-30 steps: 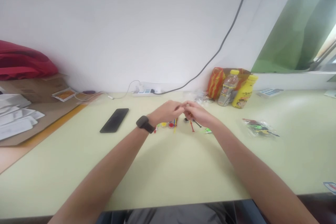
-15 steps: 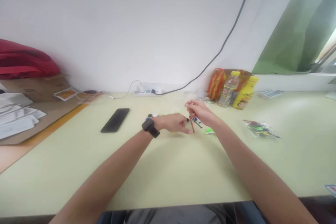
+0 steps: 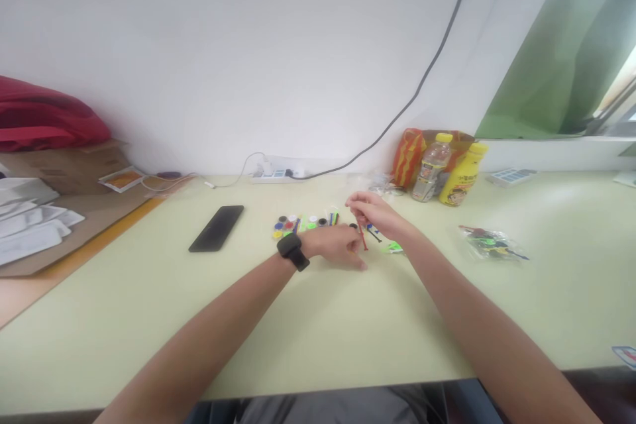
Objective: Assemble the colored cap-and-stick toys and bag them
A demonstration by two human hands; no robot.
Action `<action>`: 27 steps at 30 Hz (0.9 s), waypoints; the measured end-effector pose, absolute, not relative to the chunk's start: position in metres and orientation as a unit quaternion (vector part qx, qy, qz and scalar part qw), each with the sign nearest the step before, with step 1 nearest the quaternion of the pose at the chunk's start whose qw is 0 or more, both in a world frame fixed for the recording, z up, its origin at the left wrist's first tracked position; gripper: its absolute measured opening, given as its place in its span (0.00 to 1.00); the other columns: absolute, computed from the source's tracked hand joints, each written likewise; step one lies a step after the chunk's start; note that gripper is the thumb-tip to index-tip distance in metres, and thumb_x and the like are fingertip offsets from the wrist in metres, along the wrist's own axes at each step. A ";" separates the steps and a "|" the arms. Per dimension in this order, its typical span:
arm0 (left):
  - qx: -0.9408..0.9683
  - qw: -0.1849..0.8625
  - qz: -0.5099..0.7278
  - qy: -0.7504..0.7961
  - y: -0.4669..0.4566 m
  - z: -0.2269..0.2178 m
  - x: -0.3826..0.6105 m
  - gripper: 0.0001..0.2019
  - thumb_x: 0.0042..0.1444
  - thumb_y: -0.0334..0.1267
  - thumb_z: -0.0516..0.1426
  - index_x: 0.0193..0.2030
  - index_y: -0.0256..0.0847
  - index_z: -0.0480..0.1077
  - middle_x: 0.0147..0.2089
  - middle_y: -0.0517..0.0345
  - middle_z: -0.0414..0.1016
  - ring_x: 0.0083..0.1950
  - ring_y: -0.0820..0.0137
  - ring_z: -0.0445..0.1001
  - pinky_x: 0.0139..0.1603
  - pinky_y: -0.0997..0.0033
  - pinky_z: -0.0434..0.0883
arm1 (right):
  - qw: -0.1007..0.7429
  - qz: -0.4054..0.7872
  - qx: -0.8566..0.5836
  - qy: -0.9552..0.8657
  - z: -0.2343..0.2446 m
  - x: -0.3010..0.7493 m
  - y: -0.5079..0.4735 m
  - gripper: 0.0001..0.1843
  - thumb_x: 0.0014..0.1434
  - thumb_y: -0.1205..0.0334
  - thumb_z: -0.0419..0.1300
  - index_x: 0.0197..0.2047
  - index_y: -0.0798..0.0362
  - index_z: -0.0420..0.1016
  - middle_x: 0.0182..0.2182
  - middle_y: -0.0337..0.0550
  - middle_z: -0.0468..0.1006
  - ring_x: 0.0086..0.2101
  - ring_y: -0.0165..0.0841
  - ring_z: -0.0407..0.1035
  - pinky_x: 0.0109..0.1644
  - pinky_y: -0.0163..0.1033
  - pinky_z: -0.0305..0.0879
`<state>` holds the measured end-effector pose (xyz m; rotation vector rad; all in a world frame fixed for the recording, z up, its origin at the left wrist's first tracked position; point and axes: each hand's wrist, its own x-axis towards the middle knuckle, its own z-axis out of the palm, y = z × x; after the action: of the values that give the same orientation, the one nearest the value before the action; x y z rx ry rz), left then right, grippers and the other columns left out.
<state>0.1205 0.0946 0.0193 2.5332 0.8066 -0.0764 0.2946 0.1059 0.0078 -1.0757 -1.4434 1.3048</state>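
My left hand, with a black watch on its wrist, is low over the small plastic pieces. Its thumb sticks out away from the fingers, which curl partly out of sight. Close by on the right, my right hand has its fingers drawn together; what they hold, if anything, is too small to make out. Between the hands is a thin red plastic stick, and a dark stick lies beside it. Bright green pieces lie below my right hand. Coloured round pieces sit in rows behind my left wrist.
A black phone lies to the left. A clear bag of coloured pieces is on the right. Two bottles, one clear and one yellow, stand by a red and yellow bag. A power strip lies along the wall.
My left hand has moved slightly right and toward me, uncovering more of the round pieces behind it. My right hand has shifted a little left. The view has drifted slightly.
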 end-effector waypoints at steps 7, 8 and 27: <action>0.933 0.236 -0.030 0.272 0.094 0.013 0.121 0.21 0.54 0.54 0.64 0.26 0.43 0.62 0.27 0.60 0.66 0.29 0.67 0.64 0.30 0.65 0.53 | 0.354 0.469 -0.467 -0.660 -0.008 0.293 0.108 0.11 0.59 0.52 0.65 0.38 0.51 0.77 0.25 0.37 0.73 0.23 0.29 0.62 0.25 0.35 0.58; 0.930 0.238 -0.025 0.281 0.095 0.011 0.121 0.20 0.53 0.55 0.65 0.27 0.43 0.63 0.28 0.59 0.68 0.29 0.66 0.64 0.29 0.65 0.53 | 0.327 0.460 -0.471 -0.678 -0.011 0.293 0.108 0.10 0.60 0.53 0.64 0.39 0.51 0.77 0.27 0.38 0.76 0.23 0.30 0.65 0.25 0.35 0.59; 0.925 0.232 -0.036 0.298 0.095 0.009 0.120 0.21 0.60 0.58 0.64 0.46 0.41 0.78 0.40 0.53 0.80 0.43 0.61 0.78 0.44 0.66 0.69 | 0.248 0.429 -0.496 -0.713 -0.019 0.291 0.110 0.09 0.66 0.56 0.57 0.39 0.51 0.75 0.27 0.38 0.77 0.20 0.31 0.68 0.19 0.34 0.59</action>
<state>0.1202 0.0955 0.0089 2.5434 0.8182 -0.0990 0.2910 0.1098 -0.0189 -1.3528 -1.9444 1.1682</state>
